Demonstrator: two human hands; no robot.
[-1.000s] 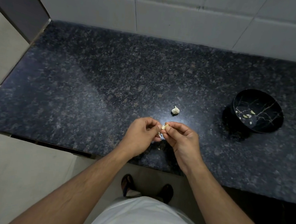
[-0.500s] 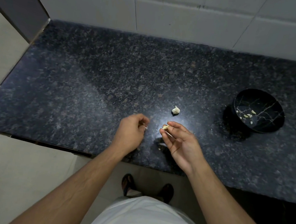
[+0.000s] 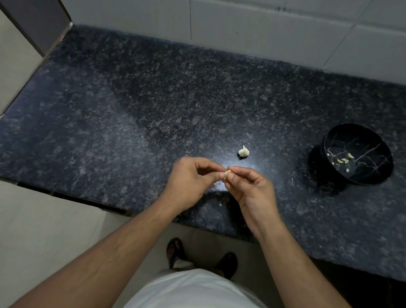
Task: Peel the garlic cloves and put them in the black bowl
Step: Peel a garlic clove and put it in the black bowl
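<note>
A small pale garlic clove (image 3: 227, 173) is pinched between the fingertips of my right hand (image 3: 250, 190) and my left hand (image 3: 192, 180), just above the near part of the counter. Both hands have their fingers curled towards the clove. A bit beyond them lies the rest of the garlic bulb (image 3: 243, 151) on the dark granite counter (image 3: 125, 126). The black bowl (image 3: 379, 170) with pale vein lines stands at the right, and several peeled cloves (image 3: 344, 160) lie inside it.
A white tiled wall (image 3: 235, 15) runs behind the counter. A grey panel (image 3: 25, 0) closes off the left end. The counter's front edge is just under my wrists, with my feet and the pale floor (image 3: 15, 235) below. Small skin scraps (image 3: 220, 204) lie near the edge.
My left hand, which had pulled away to the left half a second ago, has come back to the clove held by my right hand. The bulb and bowl have not moved.
</note>
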